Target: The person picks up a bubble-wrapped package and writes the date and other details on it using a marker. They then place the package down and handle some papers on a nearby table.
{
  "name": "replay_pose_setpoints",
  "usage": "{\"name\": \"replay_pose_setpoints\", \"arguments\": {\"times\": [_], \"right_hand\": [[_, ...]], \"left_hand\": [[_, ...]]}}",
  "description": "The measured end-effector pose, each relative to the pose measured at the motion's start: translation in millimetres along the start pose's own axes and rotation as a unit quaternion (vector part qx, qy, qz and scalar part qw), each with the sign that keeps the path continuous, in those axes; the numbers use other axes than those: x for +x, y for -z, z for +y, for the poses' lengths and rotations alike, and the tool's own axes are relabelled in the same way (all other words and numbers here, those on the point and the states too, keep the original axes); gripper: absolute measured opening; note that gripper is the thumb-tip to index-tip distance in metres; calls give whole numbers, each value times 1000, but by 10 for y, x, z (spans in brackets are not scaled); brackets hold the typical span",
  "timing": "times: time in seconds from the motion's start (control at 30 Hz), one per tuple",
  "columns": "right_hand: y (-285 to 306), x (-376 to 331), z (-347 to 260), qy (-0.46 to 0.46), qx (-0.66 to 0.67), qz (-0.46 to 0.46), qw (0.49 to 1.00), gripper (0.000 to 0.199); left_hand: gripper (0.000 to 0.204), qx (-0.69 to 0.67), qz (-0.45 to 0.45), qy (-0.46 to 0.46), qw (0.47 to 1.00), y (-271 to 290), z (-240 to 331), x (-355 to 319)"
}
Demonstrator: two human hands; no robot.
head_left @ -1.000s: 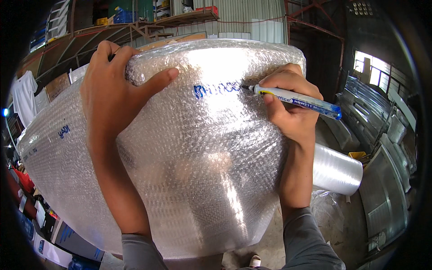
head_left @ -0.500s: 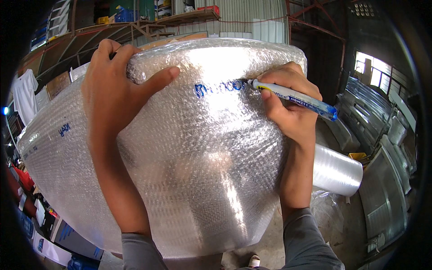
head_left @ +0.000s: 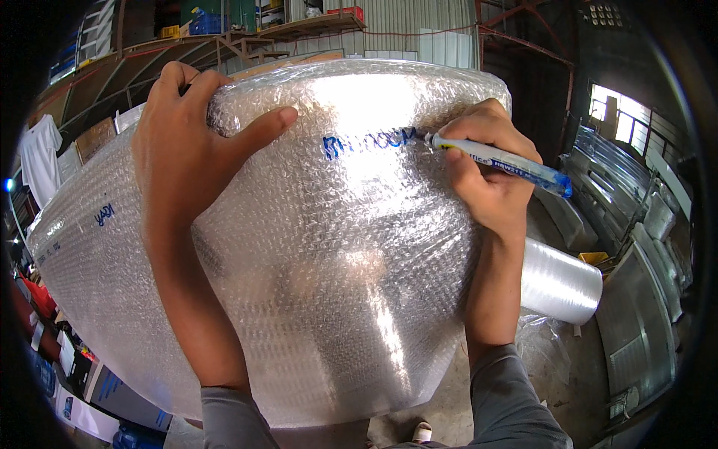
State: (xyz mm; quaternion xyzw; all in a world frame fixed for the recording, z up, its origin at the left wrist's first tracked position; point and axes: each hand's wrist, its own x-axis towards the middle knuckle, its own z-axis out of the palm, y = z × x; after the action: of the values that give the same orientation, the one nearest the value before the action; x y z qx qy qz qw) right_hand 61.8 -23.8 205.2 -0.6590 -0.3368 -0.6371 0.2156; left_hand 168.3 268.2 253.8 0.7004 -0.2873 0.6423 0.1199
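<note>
A large bulky item wrapped in clear bubble wrap (head_left: 299, 299) fills the middle of the head view. With its fingers over the far top edge, my left hand (head_left: 183, 150) lies spread on the wrap, thumb stretched to the right. My right hand (head_left: 493, 161) grips a white marker (head_left: 501, 159) with a blue rear end. The marker's tip is at the wrap, just right of a line of blue handwriting (head_left: 370, 142). A shorter blue marking (head_left: 104, 215) shows on the wrap further left.
Right of the wrapped item lies a roll of clear plastic film (head_left: 561, 283). Wrapped panels (head_left: 613, 165) lean along the right side. A wooden shelf (head_left: 310, 25) with bins runs along the back, and a white shirt (head_left: 41, 153) hangs at left. Boxes (head_left: 123, 396) stand at lower left.
My right hand has moved slightly right with the marker, and the blue handwriting has grown longer by a letter. My left hand stays nearly in place.
</note>
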Motion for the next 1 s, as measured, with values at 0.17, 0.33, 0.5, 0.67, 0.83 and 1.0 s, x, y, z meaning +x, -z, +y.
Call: {"name": "replay_pose_setpoints", "arguments": {"times": [0.17,0.33,0.5,0.67,0.83,1.0], "right_hand": [[44,-89,53,-73,121,60,988,15],[26,-140,72,-117,173,123,970,17],[-6,-150,39,-142,189,137,962,15],[12,-155,71,-151,200,116,961,13],[24,-86,9,-200,206,109,952,18],[-24,-72,-90,-231,163,135,950,20]], "left_hand": [[85,-9,-3,8,1000,17,40,9],[86,0,-20,15,1000,54,37,20],[87,-13,-25,15,999,54,-6,21],[69,-7,-40,38,998,118,88,42],[82,-7,-60,53,997,86,33,127],[81,-17,-94,52,994,151,33,176]]}}
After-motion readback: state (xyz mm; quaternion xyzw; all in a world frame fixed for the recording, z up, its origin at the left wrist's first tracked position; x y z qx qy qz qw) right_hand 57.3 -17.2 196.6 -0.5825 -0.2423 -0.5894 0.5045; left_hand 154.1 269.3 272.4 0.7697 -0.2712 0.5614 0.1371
